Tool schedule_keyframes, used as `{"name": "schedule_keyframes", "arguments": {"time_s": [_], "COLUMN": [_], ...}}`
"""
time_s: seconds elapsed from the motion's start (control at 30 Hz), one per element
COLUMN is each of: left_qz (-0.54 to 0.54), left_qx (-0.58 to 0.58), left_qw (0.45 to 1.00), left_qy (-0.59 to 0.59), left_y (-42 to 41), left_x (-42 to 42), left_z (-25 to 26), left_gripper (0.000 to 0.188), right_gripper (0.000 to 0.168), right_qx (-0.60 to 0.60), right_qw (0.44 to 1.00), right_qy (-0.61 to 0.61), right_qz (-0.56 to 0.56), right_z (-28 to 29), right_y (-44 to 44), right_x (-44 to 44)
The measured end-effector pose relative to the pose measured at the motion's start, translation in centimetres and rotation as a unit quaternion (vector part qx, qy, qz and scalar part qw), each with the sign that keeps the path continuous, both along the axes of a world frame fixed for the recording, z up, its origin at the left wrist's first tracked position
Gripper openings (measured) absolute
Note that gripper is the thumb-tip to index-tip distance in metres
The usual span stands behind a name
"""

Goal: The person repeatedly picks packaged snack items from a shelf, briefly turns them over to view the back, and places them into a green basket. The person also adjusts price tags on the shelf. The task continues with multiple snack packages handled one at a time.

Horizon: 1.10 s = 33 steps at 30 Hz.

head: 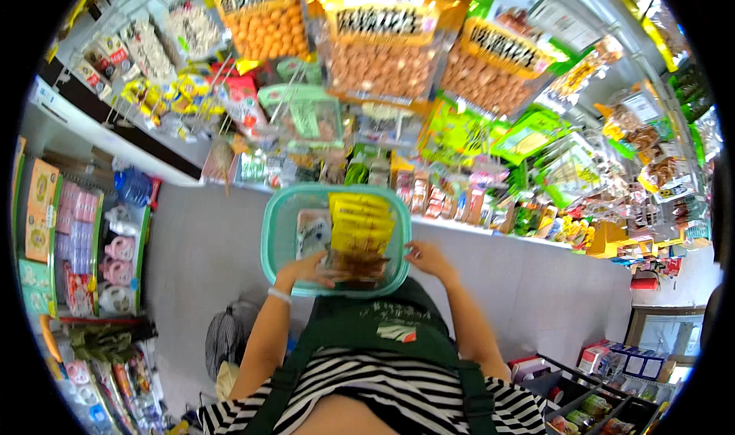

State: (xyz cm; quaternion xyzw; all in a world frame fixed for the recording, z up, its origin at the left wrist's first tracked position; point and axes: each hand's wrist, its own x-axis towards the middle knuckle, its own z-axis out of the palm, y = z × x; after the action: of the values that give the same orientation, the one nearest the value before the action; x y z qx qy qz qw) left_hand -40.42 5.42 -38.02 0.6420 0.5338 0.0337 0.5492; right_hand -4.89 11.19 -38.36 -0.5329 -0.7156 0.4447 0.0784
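Note:
A teal plastic basket [267,237] is in front of my dark green apron [373,320]; what supports it is hidden. Inside stand several yellow snack packets [360,219] in an overlapping row. A pack with a white label [313,237] lies to their left, and a blurred brown packet [360,264] sits at the near end. My left hand [305,269] reaches over the near left rim, its blurred fingers by the brown packet; whether they grip it is unclear. My right hand [428,258] has bent fingers at the basket's right rim, and its hold on the rim is unclear.
Ahead rises a display rack with hanging bags of peanuts [382,61] and green snack packets [459,127] on metal hooks. Goods shelves [80,234] stand to the left. A black mesh fan [225,337] is on the floor at left, and dark bins [597,403] are at lower right.

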Motion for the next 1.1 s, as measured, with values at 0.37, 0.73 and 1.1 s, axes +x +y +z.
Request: {"name": "schedule_keyframes", "arguments": {"time_s": [0.37,0.73,1.1], "left_qz": [-0.239,-0.099,0.06], "left_qx": [0.316,0.543,0.503], "left_qw": [0.905,0.777,0.842], "left_qy": [-0.152,-0.304,-0.188], "left_y": [8.4,21.3,37.8], "left_x": [8.1,17.4,21.2], "left_z": [32.8,56.1,60.8], "left_gripper": [0.052,0.059,0.084], "right_gripper": [0.041,0.027,0.066], "right_qx": [0.211,0.522,0.561], "right_qw": [0.962,0.85,0.795], "right_qy": [0.037,0.047,0.0], "right_qz": [0.169,0.047,-0.231], "right_z": [27.8,58.7,62.4], "right_y": [2.6,10.0,29.8], "right_x": [-0.6,2.8,9.0]}}
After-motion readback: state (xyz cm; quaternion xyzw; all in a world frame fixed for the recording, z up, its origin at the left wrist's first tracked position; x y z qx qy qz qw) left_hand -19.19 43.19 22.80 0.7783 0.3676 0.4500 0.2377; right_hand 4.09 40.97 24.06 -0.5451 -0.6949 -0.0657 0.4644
